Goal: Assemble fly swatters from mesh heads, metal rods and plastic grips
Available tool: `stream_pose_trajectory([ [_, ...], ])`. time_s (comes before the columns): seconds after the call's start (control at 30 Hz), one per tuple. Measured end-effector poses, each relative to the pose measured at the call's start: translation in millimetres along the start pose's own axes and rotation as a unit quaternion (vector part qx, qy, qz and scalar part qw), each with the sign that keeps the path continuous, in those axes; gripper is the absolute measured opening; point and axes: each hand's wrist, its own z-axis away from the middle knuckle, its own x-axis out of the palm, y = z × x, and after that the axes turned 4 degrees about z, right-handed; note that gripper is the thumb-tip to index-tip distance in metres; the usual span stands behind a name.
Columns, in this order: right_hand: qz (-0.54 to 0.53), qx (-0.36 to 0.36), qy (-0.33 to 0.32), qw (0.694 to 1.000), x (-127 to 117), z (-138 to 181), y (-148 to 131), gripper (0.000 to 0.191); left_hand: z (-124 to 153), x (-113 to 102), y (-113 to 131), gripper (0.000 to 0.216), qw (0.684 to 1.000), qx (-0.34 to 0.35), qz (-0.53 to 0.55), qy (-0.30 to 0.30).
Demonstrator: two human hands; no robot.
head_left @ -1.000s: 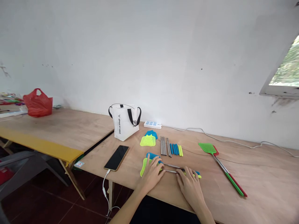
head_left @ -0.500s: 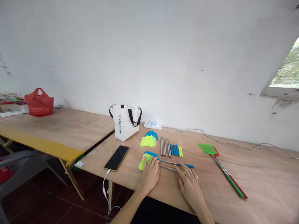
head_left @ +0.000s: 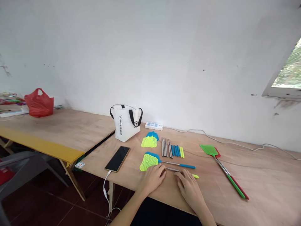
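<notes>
Here's the yellow-green perforated plastic fly swatter [head_left: 148, 162], flat near the bench's [head_left: 270, 188] front edge, head leftward, overlapping the blue plastic swatter [head_left: 187, 166] just behind. The left hand [head_left: 154, 179] covers its neck, the right hand [head_left: 188, 185] its metal shaft near the grip, perhaps to steady both ends; fingers loosely bent, though whether they pinch anything, one cannot tell. Farther back, slim grey metal tubes [head_left: 164, 147] and short blue cylinders [head_left: 175, 150] lie grouped, presumably keeping kinds apart.
</notes>
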Motion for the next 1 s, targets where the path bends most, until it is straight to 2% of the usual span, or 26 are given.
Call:
stream_pose_trajectory([
  [0.27,-0.006,0.007,-0.024,1.000,-2.9,-0.5,-0.3,0.025,-0.7,-1.7,0.0,0.008,1.000,-0.004,0.013,-0.003],
  [1.0,-0.017,0.009,-0.027,0.999,1.4,-0.8,2.4,0.023,-1.2,-6.3,2.4,0.012,0.999,-0.017,0.028,-0.025],
])
